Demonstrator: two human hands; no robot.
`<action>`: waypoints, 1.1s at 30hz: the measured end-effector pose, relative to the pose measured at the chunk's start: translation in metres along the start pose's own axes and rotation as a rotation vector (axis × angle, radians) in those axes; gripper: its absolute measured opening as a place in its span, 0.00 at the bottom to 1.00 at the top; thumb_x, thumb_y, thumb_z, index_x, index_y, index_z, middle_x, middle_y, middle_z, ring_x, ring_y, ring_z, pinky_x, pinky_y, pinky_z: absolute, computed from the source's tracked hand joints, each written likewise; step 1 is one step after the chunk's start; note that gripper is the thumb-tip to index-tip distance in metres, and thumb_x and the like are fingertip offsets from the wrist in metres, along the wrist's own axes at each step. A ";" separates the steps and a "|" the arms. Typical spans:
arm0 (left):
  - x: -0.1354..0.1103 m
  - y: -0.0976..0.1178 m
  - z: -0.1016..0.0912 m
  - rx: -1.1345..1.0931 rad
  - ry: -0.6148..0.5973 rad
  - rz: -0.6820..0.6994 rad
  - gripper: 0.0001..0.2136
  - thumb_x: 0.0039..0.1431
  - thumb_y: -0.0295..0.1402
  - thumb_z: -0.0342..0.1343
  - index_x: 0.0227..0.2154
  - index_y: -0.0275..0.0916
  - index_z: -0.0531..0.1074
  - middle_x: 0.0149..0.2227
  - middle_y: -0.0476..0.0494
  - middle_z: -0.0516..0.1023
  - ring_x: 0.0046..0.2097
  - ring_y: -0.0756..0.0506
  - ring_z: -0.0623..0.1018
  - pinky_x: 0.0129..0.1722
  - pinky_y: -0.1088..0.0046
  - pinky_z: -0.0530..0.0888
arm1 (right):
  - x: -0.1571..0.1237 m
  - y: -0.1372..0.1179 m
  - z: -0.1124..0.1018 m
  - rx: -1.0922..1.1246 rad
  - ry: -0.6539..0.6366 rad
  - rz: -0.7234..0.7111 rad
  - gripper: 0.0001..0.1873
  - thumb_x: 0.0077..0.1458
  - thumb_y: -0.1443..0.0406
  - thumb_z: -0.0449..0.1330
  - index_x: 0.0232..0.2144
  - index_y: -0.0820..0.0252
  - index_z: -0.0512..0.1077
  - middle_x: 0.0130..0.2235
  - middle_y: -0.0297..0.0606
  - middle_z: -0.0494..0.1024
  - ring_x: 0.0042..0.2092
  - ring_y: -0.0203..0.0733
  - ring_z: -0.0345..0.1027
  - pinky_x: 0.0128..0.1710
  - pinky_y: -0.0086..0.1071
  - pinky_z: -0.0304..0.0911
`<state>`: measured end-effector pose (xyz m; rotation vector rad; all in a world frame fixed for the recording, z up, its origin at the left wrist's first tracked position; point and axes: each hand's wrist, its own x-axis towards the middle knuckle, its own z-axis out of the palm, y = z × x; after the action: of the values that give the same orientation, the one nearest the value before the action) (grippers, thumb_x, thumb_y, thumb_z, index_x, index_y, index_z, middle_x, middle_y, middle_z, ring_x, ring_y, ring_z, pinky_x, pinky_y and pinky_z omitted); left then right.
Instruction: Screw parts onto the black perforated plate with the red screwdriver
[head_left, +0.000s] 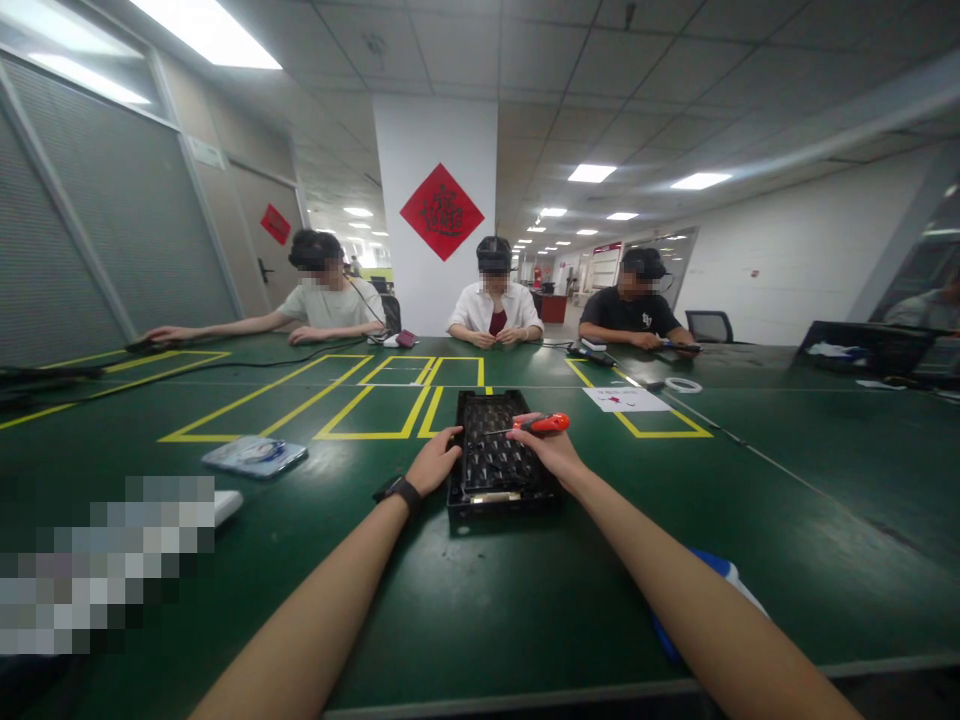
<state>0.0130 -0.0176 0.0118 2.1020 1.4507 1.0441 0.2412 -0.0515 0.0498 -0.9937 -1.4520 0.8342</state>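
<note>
A black rectangular tray-like device [496,455] lies flat on the green table [465,600] in front of me. My left hand [433,462] rests against its left edge, fingers curled on the rim, a black watch on the wrist. My right hand [551,450] is closed round a screwdriver [534,425] with a red handle, held above the device's right side. Its thin shaft points left over the device's middle.
Three people sit at the far side of the table with their hands on it. Yellow tape rectangles [375,395] mark the tabletop. A clear packet [255,455] lies at the left, a white sheet [626,399] and a tape roll [683,385] at the right. A blue-and-white object [720,570] sits under my right forearm.
</note>
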 end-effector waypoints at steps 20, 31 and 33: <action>0.002 0.011 0.000 -0.014 0.118 0.122 0.14 0.47 0.43 0.56 0.31 0.39 0.76 0.49 0.41 0.69 0.52 0.42 0.68 0.55 0.62 0.61 | -0.007 -0.018 -0.002 0.171 -0.007 -0.012 0.17 0.42 0.57 0.61 0.35 0.58 0.72 0.27 0.35 0.78 0.37 0.43 0.72 0.48 0.39 0.58; -0.001 0.011 0.003 -0.075 0.172 0.124 0.08 0.50 0.38 0.54 0.27 0.39 0.73 0.42 0.43 0.74 0.49 0.43 0.70 0.51 0.63 0.63 | -0.011 -0.022 -0.001 0.177 -0.023 0.000 0.16 0.42 0.57 0.61 0.34 0.58 0.72 0.27 0.35 0.78 0.37 0.43 0.71 0.47 0.39 0.57; -0.003 0.011 0.005 -0.094 0.191 0.112 0.08 0.51 0.37 0.53 0.28 0.39 0.73 0.41 0.44 0.75 0.48 0.44 0.71 0.51 0.63 0.63 | -0.010 -0.020 -0.001 0.182 -0.014 -0.006 0.15 0.42 0.57 0.60 0.34 0.58 0.72 0.27 0.35 0.78 0.37 0.42 0.71 0.47 0.38 0.57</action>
<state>0.0231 -0.0244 0.0153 2.0841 1.3512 1.3617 0.2402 -0.0683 0.0644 -0.8478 -1.3633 0.9527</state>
